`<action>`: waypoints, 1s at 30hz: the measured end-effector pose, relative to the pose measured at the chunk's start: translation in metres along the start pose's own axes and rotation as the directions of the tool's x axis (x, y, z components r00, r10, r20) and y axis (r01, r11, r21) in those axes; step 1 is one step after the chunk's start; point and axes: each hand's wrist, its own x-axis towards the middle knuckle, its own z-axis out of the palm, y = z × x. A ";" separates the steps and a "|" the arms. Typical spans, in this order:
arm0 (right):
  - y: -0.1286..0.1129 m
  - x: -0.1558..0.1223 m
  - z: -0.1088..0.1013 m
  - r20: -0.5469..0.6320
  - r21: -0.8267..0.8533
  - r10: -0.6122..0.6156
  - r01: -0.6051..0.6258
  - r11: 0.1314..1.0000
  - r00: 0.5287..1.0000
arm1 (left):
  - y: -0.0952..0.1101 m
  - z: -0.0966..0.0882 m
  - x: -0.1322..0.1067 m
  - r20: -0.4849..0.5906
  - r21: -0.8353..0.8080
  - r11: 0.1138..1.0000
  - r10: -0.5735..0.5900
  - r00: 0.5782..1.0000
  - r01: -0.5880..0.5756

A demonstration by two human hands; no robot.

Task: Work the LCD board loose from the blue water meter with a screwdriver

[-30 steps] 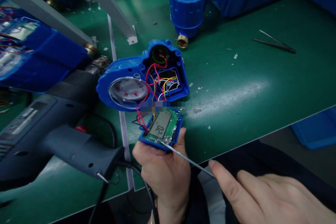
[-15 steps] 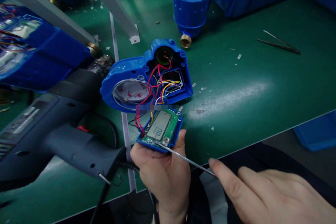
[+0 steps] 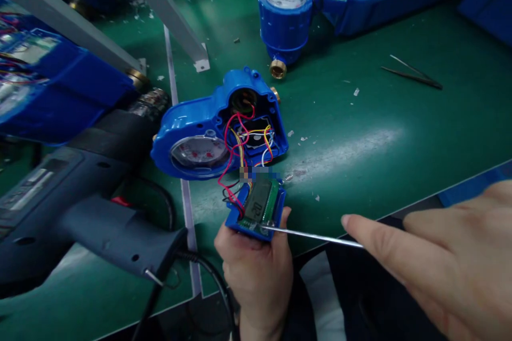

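While the left hand (image 3: 256, 272) stays wrapped round the module (image 3: 262, 208), just on the near side of the open meter (image 3: 192, 112) with wires (image 3: 229, 141) looping between them, the module's tilt has shifted and its screen (image 3: 259, 200) looks darker than half a second ago. Across comes the change in the right hand (image 3: 452, 240), up and outward now, grasping the rod (image 3: 316, 235) at a flatter slant, its tip still at the module's near edge, pressing or merely resting, can't tell. New angle, same spot, so I'd judge the probing unfinished.
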 end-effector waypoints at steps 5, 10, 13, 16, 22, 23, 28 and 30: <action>0.019 0.003 -0.015 0.141 -0.001 -0.213 0.216 0.976 0.967 | -0.001 0.001 -0.001 0.002 0.009 0.988 0.155 0.988 -0.155; 0.003 -0.014 0.002 0.028 -0.035 -0.170 0.171 0.985 0.985 | 0.001 -0.001 0.005 0.018 0.018 0.991 0.133 0.991 -0.134; -0.009 -0.021 0.013 -0.002 -0.078 -0.124 0.124 0.989 0.992 | 0.002 -0.004 0.008 0.029 0.055 0.994 0.091 0.995 -0.092; -0.016 -0.022 0.020 0.023 -0.027 -0.142 0.142 0.989 0.990 | 0.003 -0.005 0.011 0.028 0.060 0.995 0.075 0.997 -0.077; -0.024 -0.024 0.029 0.088 0.126 -0.185 0.174 0.977 0.979 | 0.002 -0.004 0.014 0.005 0.019 0.998 0.062 0.998 -0.062; -0.026 -0.025 0.031 0.087 0.132 -0.182 0.169 0.977 0.980 | 0.001 -0.004 0.014 -0.001 0.007 0.998 0.058 0.998 -0.058; -0.033 -0.025 0.040 0.083 0.153 -0.193 0.179 0.972 0.978 | -0.001 -0.004 0.014 -0.030 -0.066 0.997 0.036 0.999 -0.038; -0.034 -0.025 0.043 0.084 0.159 -0.190 0.175 0.972 0.978 | -0.001 -0.003 0.014 -0.041 -0.099 0.994 0.039 0.998 -0.043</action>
